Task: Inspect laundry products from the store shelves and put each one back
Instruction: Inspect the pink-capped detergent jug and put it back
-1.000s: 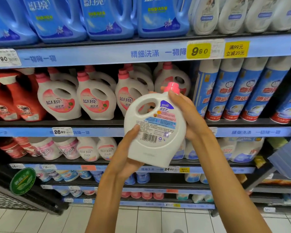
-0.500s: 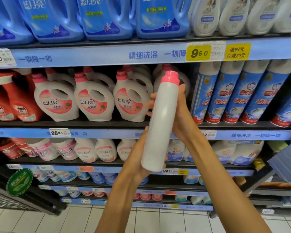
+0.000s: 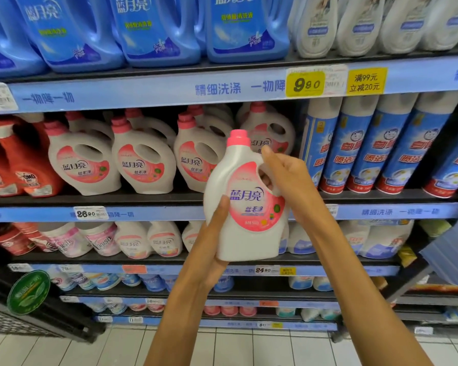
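The right hand (image 3: pixel 288 186) grips the handle of a white detergent bottle (image 3: pixel 245 207), fingers hooked through the handle hole with the thumb along the top of the handle. The left hand (image 3: pixel 212 244) cups the bottle's lower left side, thumb laid up its front edge and palm under the base corner. The bottle stands upright, in the air in front of the shelves, its pink cap (image 3: pixel 238 137) on top and its pink label facing the camera.

Directly behind it, on the middle shelf (image 3: pixel 95 198), stands a row of matching white bottles with pink caps (image 3: pixel 143 165), several deep; the held bottle hides part of the one furthest right. To their left are orange-red bottles (image 3: pixel 13 165), and to their right tall blue-and-white spray cans (image 3: pixel 360 146). The shelf above carries large blue jugs (image 3: pixel 154 30) and white pouches (image 3: pixel 354 25), with a yellow price tag (image 3: pixel 305 83) reading 9.90 on its edge. Below the hands, lower shelves hold smaller white and pink bottles (image 3: pixel 148 240). White floor tiles (image 3: pixel 249 350) show at the bottom.
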Demonstrator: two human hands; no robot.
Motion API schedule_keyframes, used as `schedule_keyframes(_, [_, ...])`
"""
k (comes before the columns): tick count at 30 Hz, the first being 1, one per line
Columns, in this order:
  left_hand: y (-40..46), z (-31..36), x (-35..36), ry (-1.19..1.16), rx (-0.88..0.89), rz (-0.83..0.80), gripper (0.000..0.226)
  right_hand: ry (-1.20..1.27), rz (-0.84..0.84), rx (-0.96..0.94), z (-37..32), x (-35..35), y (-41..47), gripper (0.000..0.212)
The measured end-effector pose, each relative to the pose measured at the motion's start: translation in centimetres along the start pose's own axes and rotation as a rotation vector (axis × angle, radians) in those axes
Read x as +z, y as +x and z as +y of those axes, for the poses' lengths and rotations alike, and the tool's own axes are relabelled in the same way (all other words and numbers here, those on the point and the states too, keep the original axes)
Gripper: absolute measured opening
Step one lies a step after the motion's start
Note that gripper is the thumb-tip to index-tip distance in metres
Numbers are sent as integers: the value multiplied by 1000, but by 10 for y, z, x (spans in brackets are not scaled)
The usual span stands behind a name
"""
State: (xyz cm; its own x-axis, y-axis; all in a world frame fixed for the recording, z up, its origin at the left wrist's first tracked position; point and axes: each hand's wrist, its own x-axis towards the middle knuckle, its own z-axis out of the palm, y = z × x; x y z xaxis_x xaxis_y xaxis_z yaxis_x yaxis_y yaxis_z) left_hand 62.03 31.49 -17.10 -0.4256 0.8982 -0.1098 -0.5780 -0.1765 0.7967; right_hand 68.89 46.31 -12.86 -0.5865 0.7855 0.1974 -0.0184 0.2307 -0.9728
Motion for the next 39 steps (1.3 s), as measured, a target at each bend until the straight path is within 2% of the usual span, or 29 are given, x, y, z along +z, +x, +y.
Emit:
schedule_keyframes(1, [1, 1, -1, -73, -2, 7, 57, 55, -52, -9, 0, -2, -4, 28])
schedule_keyframes(2, [2, 2, -1, -148, -2, 14, 54, 136, -110, 16, 1, -5, -7, 24])
schedule_keyframes(4, [4, 6, -1, -232, -6, 20, 51, 341, -182, 125, 5, -6, -14, 29])
schedule_keyframes(6, [5, 13, -1, -147, -27, 65, 47, 401, -110, 234, 9, 0, -16, 28])
schedule_keyframes(8, [7, 17, -5, 53, -11, 175, 39, 448, -17, 332, 13, 6, -19, 28])
schedule_keyframes(11, [10, 19, -14, 366, 25, 337, 27, 472, -11, 361, 20, 3, -24, 27])
schedule_keyframes(14, [10, 10, -17, 369, -31, 351, 27, 469, -16, 386, 21, 1, -30, 30])
schedule_keyframes(17, [8, 7, -13, 223, -107, 310, 26, 551, -32, 436, 19, -1, -33, 34])
schedule_keyframes(19, [5, 9, -12, 144, -124, 273, 31, 504, -44, 461, 18, -7, -34, 28])
schedule_keyframes(23, [-1, 14, -6, 75, -180, 177, 70, 469, -98, 546, 19, -20, -38, 15])
schedule_keyframes(26, [-2, 16, -3, 108, -171, 156, 68, 448, -122, 609, 24, -24, -43, 18])
schedule_keyframes(31, [-1, 14, -4, 235, -161, 147, 50, 329, -197, 509, 30, -36, -45, 19])
schedule_keyframes(34, [1, 12, -6, 353, -147, 176, 49, 297, -170, 441, 32, -39, -46, 20])
schedule_keyframes(37, [4, 9, -6, 372, -106, 228, 39, 311, -147, 409, 33, -38, -46, 22])
schedule_keyframes(39, [5, 8, -5, 374, -56, 239, 41, 346, -132, 400, 32, -37, -46, 25])
